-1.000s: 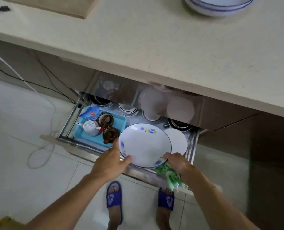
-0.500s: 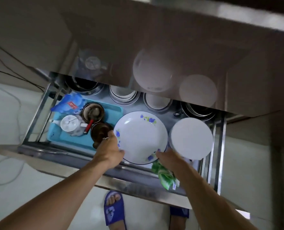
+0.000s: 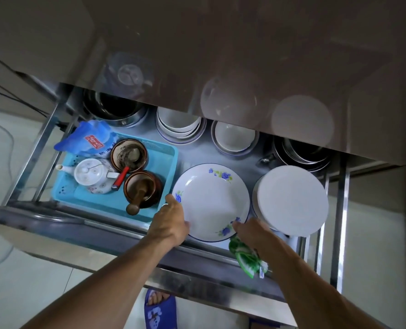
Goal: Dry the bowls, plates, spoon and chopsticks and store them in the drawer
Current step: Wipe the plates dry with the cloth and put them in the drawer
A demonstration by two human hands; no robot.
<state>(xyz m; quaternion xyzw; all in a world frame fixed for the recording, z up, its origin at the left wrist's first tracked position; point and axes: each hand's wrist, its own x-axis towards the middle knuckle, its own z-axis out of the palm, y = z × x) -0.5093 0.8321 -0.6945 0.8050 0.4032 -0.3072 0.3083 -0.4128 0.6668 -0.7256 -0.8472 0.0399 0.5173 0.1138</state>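
A white plate with blue flowers lies low in the open metal drawer, between a blue tray and a stack of plain white plates. My left hand grips the flowered plate's left rim. My right hand holds its lower right rim and also clutches a green and white cloth that hangs below the hand. Whether the flowered plate rests on the drawer floor is unclear.
The blue tray holds a white teapot, two brown pots and a pestle. Stacked white bowls, a single bowl stack and steel pots fill the drawer's back. The cabinet front overhangs them.
The view has dropped from the countertop to the drawer. Both hands have carried the flowered plate down and inward, beside the white plate stack.
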